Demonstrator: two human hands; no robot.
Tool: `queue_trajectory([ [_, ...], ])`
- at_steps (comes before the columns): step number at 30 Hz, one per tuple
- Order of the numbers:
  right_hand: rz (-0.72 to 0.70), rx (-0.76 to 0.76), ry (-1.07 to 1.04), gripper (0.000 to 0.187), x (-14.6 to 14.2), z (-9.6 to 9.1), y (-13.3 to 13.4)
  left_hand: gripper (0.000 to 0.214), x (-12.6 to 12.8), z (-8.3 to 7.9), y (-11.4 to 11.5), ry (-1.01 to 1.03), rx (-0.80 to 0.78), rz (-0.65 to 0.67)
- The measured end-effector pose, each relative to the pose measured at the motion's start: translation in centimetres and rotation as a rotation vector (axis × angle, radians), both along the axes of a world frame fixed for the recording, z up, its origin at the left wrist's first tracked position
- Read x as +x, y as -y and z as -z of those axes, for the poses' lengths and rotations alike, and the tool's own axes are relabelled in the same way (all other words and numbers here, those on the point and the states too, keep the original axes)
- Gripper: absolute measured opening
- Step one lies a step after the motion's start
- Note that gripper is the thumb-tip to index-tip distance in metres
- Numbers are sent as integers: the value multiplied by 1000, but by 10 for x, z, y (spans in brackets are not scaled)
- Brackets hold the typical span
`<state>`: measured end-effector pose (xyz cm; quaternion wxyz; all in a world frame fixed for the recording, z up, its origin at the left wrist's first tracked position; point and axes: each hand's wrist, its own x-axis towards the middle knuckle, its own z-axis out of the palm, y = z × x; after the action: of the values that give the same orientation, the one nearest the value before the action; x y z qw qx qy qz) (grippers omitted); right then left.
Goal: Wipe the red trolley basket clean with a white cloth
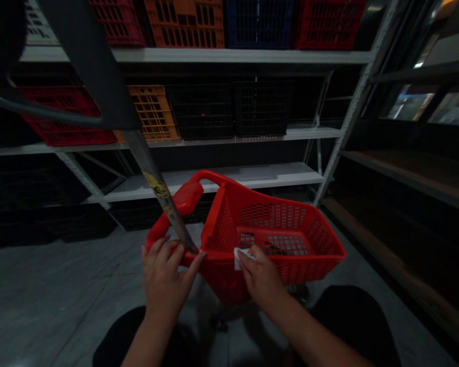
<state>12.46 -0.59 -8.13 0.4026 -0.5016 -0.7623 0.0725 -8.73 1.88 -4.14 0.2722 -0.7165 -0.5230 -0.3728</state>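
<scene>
A small red plastic shopping cart (283, 239) with lattice sides stands before me. My left hand (166, 275) grips its near side by the handle, fingers over the red edge and thumb stretched toward the basket. Right by that thumb, the foot of a grey metal pole (153, 178) with torn yellow tape meets the cart. Pinched in my right hand (262, 278) is a white wipe (243, 258), folded over the near rim of the basket and touching it. Whether the wipe is paper or cloth I cannot tell.
Behind the cart stands a white metal shelf (229, 55) with crates, among them an orange crate (185, 23), a blue crate (258, 23) and a black crate (201, 112). A brown shelf (416, 176) runs along the right. The pole's dark upper part (95, 66) leans across the upper left.
</scene>
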Motion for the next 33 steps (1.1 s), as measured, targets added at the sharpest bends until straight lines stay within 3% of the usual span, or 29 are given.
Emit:
queue_trajectory([
  [7, 147, -63, 32, 31, 55, 17, 8, 26, -7, 0, -4, 3, -7, 18],
  [15, 65, -33, 36, 33, 18, 13, 0, 28, -10, 0, -8, -1, -2, 23],
  [20, 144, -12, -3, 32, 60, 28, 7, 29, -15, 0, -11, 15, 0, 33],
  [22, 176, -4, -29, 31, 77, 35, 13, 39, -13, -1, -4, 86, 29, 7],
  [25, 225, 18, -66, 31, 86, 42, 18, 52, 5, 2, 16, 182, 179, 68],
  [26, 235, 24, -71, 31, 86, 43, 18, 46, 15, 4, 23, 148, 193, 178],
  [28, 246, 22, -63, 31, 84, 44, 18, 32, 41, 9, 30, -31, 21, 521],
  [29, 250, 17, -54, 31, 83, 44, 17, 32, 56, 12, 31, -101, -60, 598],
  [31, 246, 13, -30, 29, 79, 43, 13, 32, 82, 18, 26, -119, -146, 555],
  [33, 237, 28, 2, 27, 73, 41, 9, 30, 101, 25, 15, -144, -258, 432],
])
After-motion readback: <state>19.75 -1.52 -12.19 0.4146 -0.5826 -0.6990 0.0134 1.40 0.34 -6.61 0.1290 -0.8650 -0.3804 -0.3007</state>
